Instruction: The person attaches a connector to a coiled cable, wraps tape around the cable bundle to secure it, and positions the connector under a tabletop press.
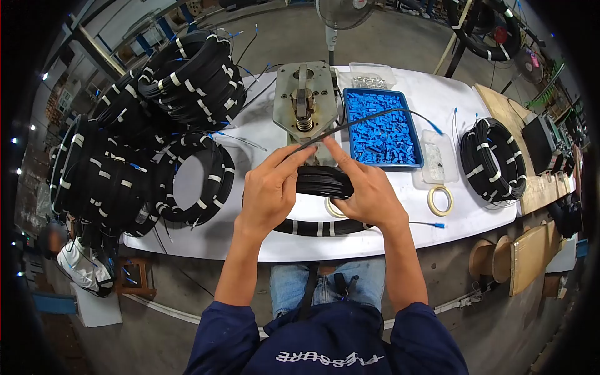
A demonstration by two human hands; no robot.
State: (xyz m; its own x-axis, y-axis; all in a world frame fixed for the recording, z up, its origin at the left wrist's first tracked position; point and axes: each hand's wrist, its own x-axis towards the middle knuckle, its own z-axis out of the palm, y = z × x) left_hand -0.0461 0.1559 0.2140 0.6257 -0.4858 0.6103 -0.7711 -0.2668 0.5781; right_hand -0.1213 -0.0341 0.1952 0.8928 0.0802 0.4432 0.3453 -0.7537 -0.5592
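Note:
A black cable (pixel 375 115) with a blue connector at its tip runs across the front of a metal press (pixel 304 103). My left hand (pixel 270 190) is closed, its fingertips pinching the cable just in front of the press. My right hand (pixel 374 195) has its index fingertip on the same cable, a little to the right, and its thumb against the black cable coil (pixel 322 181). The coil sits between my hands, bound with white tape bands at its near side; my palms hide parts of it.
A blue tray (pixel 415 164) of small blue parts stands right of the press, near a clear box of metallic pieces (pixel 370 81). A tape roll (pixel 440 200) and a cable coil (pixel 494 159) lie farther right. Stacked coils (pixel 194 81) crowd the left. A fan (pixel 340 12) stands behind.

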